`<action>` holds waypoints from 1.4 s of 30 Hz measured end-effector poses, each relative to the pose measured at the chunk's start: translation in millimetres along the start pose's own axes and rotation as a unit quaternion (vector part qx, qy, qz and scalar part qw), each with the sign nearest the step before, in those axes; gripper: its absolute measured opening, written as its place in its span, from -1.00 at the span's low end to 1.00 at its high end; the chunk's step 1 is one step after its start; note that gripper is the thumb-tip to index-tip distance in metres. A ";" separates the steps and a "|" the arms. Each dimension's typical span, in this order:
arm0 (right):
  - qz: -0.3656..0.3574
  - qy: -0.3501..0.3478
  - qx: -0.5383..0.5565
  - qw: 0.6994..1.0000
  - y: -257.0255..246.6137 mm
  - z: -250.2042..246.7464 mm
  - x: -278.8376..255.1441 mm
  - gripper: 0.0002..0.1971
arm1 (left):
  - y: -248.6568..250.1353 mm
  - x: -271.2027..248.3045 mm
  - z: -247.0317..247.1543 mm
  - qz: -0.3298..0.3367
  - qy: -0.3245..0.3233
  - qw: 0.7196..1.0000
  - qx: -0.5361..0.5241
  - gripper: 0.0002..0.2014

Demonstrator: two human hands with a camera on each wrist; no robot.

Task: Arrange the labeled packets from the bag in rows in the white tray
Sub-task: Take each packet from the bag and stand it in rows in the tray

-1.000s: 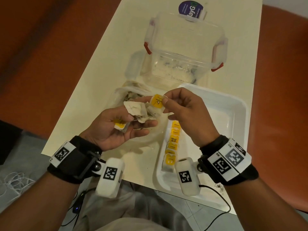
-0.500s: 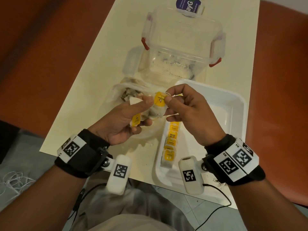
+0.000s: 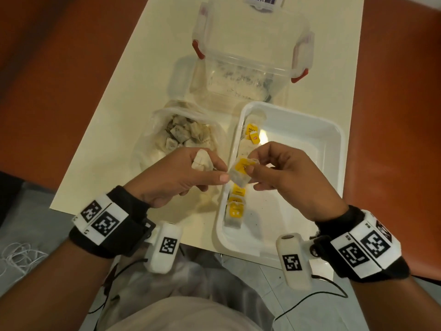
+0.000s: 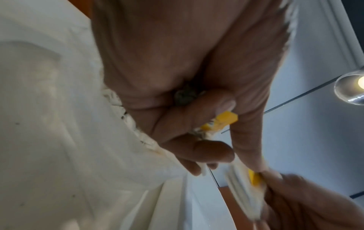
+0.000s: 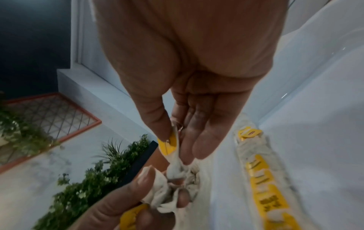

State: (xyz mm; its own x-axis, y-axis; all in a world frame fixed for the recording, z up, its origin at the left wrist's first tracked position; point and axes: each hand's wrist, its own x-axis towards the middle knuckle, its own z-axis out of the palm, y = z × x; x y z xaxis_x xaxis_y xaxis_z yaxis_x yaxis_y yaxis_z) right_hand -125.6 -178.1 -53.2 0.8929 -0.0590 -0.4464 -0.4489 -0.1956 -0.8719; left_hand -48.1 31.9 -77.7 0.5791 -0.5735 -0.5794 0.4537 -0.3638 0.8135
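Observation:
My right hand point(image 3: 248, 169) pinches a tea-bag packet with a yellow label point(image 3: 241, 172) point(image 5: 169, 147) between thumb and forefinger, above the left edge of the white tray point(image 3: 334, 168). My left hand point(image 3: 214, 172) curls round a few more packets point(image 3: 201, 161) point(image 4: 218, 123), its thumb tip against the right hand's packet. A row of several yellow-labelled packets point(image 3: 235, 206) point(image 5: 262, 179) lies along the tray's left wall. The clear bag point(image 3: 183, 134) holding several more packets lies open on the table left of the tray.
A clear lidded box with red clips point(image 3: 250, 51) stands behind the tray and bag, a purple-labelled item point(image 3: 260, 0) beyond it. The cream table point(image 3: 133, 96) ends just before my wrists. The tray's right part shows bare white floor.
Both hands have drawn back toward me and slightly right, from above the bag to the tray's left edge. The right hand's packet has come apart from the left hand's bunch.

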 end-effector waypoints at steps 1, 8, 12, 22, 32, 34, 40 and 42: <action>0.001 -0.013 -0.034 0.999 6.4 -1.9 -5.2 -0.94 | -2.3 -1.7 -2.7 -0.002 0.008 1.000 -0.003 -0.72; 0.056 -0.140 -0.324 0.934 50.2 11.2 -21.8 -0.85 | -12.7 -11.2 -11.2 -0.012 0.080 0.995 -0.061 -0.82; 0.068 -0.166 -0.381 0.907 56.5 26.3 -21.8 -0.88 | -15.2 -12.8 -10.1 -0.017 0.095 0.993 -0.074 -0.82; 0.087 -0.123 -0.410 0.900 57.8 33.7 -13.4 -0.89 | -16.0 -13.9 -9.0 -0.023 0.090 0.992 -0.083 -0.74; 0.128 -0.133 -0.331 0.926 54.1 30.8 -12.3 -0.78 | -16.8 -14.9 -10.6 -0.030 0.093 0.992 -0.077 -0.71; 0.137 -0.141 -0.304 0.932 52.0 30.9 -13.3 -0.77 | -17.0 -14.5 -10.0 -0.032 0.090 0.992 -0.078 -0.74; 0.136 -0.136 -0.283 0.940 52.1 30.1 -14.3 -0.76 | -12.0 -17.7 -1.8 -0.059 0.042 0.987 -0.143 -0.62; 0.133 -0.124 -0.293 0.939 52.3 27.7 -15.5 -0.75 | -9.6 -18.6 1.1 -0.069 0.024 0.978 -0.196 -0.61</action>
State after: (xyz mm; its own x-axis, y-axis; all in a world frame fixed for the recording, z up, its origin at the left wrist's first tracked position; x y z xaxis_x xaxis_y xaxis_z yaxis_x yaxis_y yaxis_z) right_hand -164.0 -160.3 -97.5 0.6833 0.0322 -0.7294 -0.4938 -0.7156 -0.4941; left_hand -64.0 45.2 -74.6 0.5209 -0.4995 -0.6922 0.7493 -0.1209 0.6511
